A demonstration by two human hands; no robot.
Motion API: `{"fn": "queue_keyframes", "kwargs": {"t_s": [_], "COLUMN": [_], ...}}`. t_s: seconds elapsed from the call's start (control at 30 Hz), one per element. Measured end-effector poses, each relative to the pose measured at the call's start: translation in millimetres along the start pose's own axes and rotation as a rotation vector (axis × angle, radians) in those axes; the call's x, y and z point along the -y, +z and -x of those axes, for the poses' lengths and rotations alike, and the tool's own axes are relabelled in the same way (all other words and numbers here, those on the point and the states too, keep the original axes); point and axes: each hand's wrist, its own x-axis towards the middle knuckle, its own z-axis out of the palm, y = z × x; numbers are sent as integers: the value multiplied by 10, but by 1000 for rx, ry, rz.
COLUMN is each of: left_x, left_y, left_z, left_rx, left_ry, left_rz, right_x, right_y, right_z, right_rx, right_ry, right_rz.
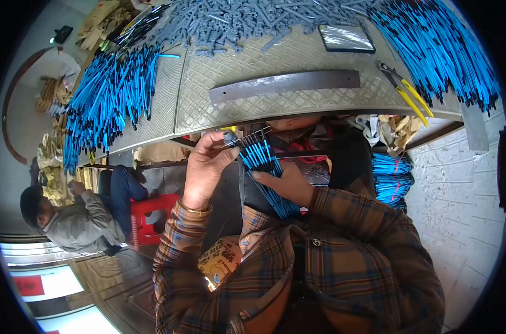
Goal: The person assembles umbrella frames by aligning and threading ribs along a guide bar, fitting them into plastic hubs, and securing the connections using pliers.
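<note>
My right hand (289,185) is closed round a bundle of thin blue rods (257,155) with dark, wiry tips, its thumb lying across them. The bundle slants over my lap, just below the table edge. At the tip end, my left hand (205,167) pinches a small grey plastic piece (229,137) between thumb and fingers. This piece is beside the rod tips; whether it touches one I cannot tell. On the table beyond lies a heap of similar grey plastic pieces (231,25).
Blue rods are piled at the table's left (116,92) and right (436,47). A dark metal strip (283,85), yellow-handled pliers (404,92) and a dark-framed rectangle (346,39) lie on the textured table. Tied rod bundles (391,175) stand below right. Someone (77,222) sits left, by a red stool (153,217).
</note>
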Motion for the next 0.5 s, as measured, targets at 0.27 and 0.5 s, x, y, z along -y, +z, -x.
{"fn": "queue_keyframes", "kwargs": {"t_s": [0.27, 0.5], "left_x": [-44, 8], "left_y": [49, 4], "left_z": [19, 43], "left_rx": [-55, -11], "left_ry": [-5, -23], "left_rz": [10, 20], "right_x": [-24, -177], "right_y": [-97, -190], "right_z": [-59, -159], "right_rx": [85, 259], "right_ry": [54, 40], "right_rz": [21, -22]}}
